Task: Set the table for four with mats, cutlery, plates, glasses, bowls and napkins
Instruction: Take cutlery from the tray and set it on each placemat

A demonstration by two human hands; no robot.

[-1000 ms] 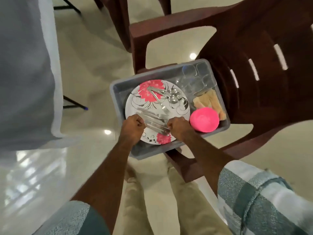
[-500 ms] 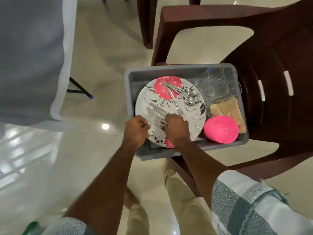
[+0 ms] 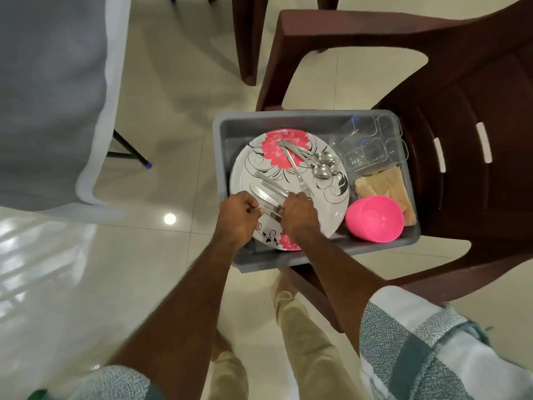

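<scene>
Over the grey bin [image 3: 314, 259] on the chair [image 3: 461, 90], I am gathering table knives [image 3: 264, 194] off the floral plate [image 3: 331, 197], both my left hand [image 3: 238, 216] and right hand [image 3: 297, 213] curling round them, everything else waiting unplaced.

Left hand [image 3: 239, 216] and right hand [image 3: 298, 213], fingers curled, sit close together, forearms extended.

Home dining rm: tiled floor [image 3: 178, 116], plastic chair [image 3: 467, 70], clothed table [image 3: 52, 82].

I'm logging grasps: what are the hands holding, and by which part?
Both the left hand and right hand grip knives at their handle ends.
</scene>
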